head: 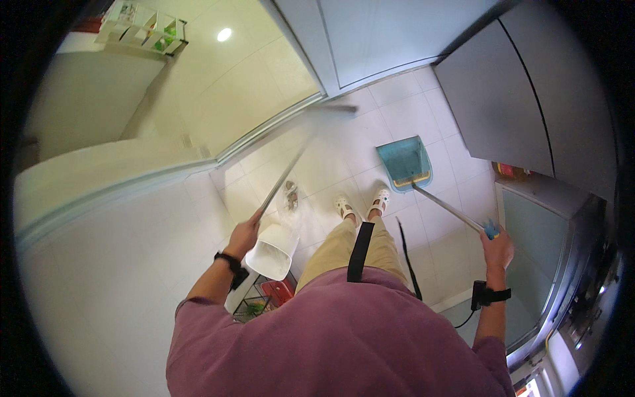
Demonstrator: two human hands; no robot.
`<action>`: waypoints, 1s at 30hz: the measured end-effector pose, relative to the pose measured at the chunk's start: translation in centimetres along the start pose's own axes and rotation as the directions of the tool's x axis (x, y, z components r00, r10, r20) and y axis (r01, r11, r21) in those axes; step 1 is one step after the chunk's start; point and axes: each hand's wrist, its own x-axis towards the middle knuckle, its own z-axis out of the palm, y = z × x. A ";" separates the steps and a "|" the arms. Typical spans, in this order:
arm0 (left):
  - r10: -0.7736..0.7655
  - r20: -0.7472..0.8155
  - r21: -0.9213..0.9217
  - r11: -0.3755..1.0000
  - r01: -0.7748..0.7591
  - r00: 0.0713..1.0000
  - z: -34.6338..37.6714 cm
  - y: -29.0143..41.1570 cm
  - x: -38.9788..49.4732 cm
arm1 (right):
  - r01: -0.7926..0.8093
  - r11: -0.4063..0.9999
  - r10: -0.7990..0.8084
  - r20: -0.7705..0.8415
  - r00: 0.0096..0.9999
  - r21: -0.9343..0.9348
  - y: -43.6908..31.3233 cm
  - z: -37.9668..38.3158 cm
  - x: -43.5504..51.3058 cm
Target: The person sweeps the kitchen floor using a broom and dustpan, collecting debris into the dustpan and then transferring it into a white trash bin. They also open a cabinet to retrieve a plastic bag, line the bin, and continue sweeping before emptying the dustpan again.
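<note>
My left hand (pixel 244 237) is closed around the metal handle of a broom (pixel 286 172). The broom's dark head (pixel 342 108) is blurred and lies by the glass partition's floor track. In my right hand (pixel 497 249) is the upper end of the handle of a long-handled dustpan (pixel 404 158). The dustpan's teal pan rests on the tiled floor ahead of my right foot, with a yellow comb edge near the handle. Whether the pan holds any debris cannot be told. A clear plastic bag or crumpled wrap (pixel 291 196) shows beside the broom handle.
A white bin (pixel 270 254) stands below my left hand, near a black wire rack (pixel 254 297) with a red item. Grey cabinets (pixel 496 99) line the right. A glass partition's track (pixel 270 125) crosses the left, meeting a pale door (pixel 387 37) ahead.
</note>
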 end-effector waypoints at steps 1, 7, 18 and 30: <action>0.072 -0.027 0.011 0.997 -0.072 0.997 0.0 1.3 2.0 | -0.013 0.998 0.013 -0.005 1.000 -0.060 0.2 0.3 0.2; 0.230 0.005 0.163 0.960 -0.227 0.973 0.3 5.3 12.9 | -0.033 0.962 0.019 -0.055 0.998 -0.272 0.2 0.9 0.5; -0.148 0.027 0.165 0.976 0.141 0.989 -2.0 -9.4 -4.4 | -0.031 0.989 0.034 0.020 0.999 -0.146 0.2 0.5 0.2; -0.319 0.318 -0.754 0.486 0.442 0.893 2.8 -4.6 -4.7 | 0.425 0.891 -0.418 0.075 0.905 -0.161 -5.1 -1.1 -1.8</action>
